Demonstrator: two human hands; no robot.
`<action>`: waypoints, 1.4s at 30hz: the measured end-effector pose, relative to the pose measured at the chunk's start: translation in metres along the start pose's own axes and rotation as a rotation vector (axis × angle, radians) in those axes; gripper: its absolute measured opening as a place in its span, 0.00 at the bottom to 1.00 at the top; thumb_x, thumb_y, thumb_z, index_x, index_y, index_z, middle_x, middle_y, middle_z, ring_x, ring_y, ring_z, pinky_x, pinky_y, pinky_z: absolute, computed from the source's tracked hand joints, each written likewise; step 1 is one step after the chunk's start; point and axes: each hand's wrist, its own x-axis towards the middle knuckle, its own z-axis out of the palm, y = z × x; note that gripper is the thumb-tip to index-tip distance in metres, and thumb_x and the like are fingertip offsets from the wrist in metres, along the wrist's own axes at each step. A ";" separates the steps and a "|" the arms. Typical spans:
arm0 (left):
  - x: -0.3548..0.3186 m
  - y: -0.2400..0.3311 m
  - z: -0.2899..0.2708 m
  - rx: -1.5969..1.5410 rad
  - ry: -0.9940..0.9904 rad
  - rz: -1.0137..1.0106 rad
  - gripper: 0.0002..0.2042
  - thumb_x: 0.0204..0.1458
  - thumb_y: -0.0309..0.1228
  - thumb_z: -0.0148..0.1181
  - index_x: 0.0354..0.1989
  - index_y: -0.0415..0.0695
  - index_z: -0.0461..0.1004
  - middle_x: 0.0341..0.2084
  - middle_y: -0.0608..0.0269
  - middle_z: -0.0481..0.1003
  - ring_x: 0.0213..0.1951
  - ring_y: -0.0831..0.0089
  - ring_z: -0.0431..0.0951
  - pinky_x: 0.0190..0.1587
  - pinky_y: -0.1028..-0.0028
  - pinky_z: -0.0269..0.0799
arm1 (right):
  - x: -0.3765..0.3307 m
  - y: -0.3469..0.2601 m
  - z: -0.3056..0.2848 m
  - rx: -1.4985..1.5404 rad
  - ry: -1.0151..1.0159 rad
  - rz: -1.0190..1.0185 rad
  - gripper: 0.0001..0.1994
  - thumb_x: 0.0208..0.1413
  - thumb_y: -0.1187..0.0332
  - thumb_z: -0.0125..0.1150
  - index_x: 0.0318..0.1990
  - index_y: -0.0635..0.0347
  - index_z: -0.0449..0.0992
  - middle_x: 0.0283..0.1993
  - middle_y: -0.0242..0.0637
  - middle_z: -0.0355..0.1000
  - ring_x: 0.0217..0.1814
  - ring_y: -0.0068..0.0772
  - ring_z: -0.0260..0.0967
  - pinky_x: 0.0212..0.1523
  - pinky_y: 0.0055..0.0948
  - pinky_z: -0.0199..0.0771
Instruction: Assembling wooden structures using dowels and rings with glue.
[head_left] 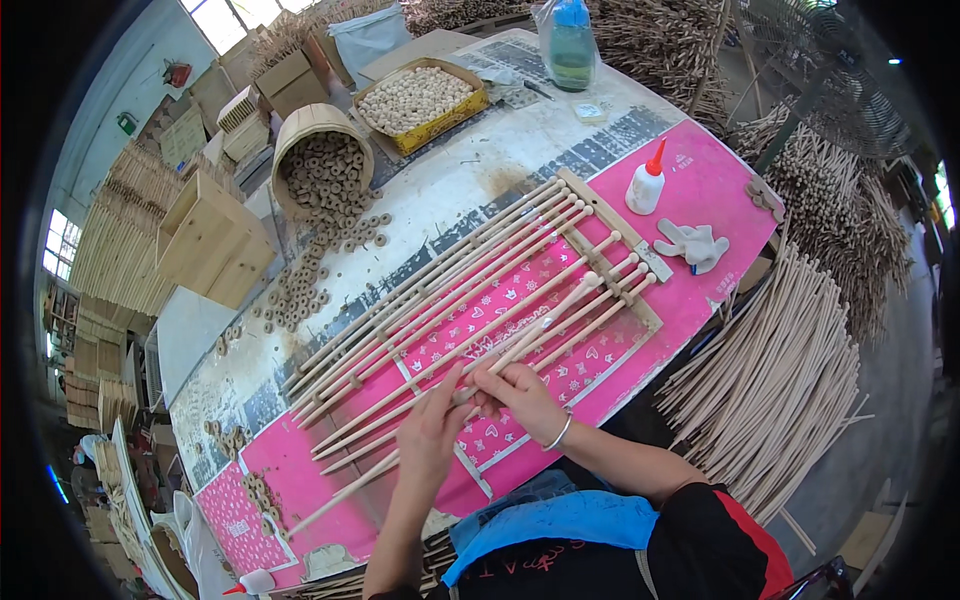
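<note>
Pale wooden rods lie in a slanting row across the pink patterned table cover, their far tips resting against a wooden stop bar. Both hands meet at the near end of one rod: the left hand is closed around it from below, and the right hand, a bangle at its wrist, pinches the same rod just beside the left. Their fingers overlap, so whatever small piece sits between them cannot be made out. Wooden rings spill from a tipped round basket well to the left. A white glue bottle with a red tip and a white glove sit near the far edge. Bundled sticks on the right are partly hidden by the table.
</note>
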 end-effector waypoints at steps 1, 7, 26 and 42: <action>0.008 0.010 0.004 -0.074 0.006 0.035 0.30 0.61 0.23 0.63 0.73 0.48 0.66 0.35 0.53 0.81 0.35 0.61 0.83 0.39 0.66 0.77 | -0.001 -0.004 0.002 -0.029 0.007 -0.019 0.15 0.73 0.58 0.56 0.49 0.61 0.81 0.33 0.28 0.77 0.30 0.16 0.74 0.31 0.18 0.73; 0.004 0.006 0.000 -0.200 -0.077 -0.127 0.32 0.63 0.21 0.58 0.76 0.50 0.61 0.28 0.57 0.77 0.27 0.70 0.76 0.33 0.69 0.73 | -0.009 -0.030 -0.003 -0.114 -0.082 0.005 0.18 0.69 0.66 0.62 0.63 0.57 0.77 0.44 0.32 0.80 0.40 0.18 0.76 0.39 0.21 0.77; -0.023 -0.024 -0.010 -0.281 -0.126 -0.228 0.20 0.62 0.20 0.61 0.64 0.42 0.76 0.29 0.63 0.77 0.28 0.79 0.72 0.34 0.77 0.70 | -0.003 -0.055 -0.076 -0.211 0.185 -0.098 0.16 0.66 0.60 0.68 0.53 0.62 0.80 0.35 0.27 0.77 0.31 0.14 0.71 0.30 0.16 0.72; 0.003 -0.015 -0.001 -0.227 -0.157 -0.177 0.14 0.60 0.20 0.62 0.54 0.38 0.81 0.30 0.56 0.78 0.33 0.71 0.79 0.38 0.73 0.73 | -0.014 -0.064 -0.098 -0.041 0.150 -0.062 0.15 0.65 0.58 0.69 0.49 0.60 0.79 0.33 0.26 0.77 0.29 0.13 0.72 0.26 0.13 0.69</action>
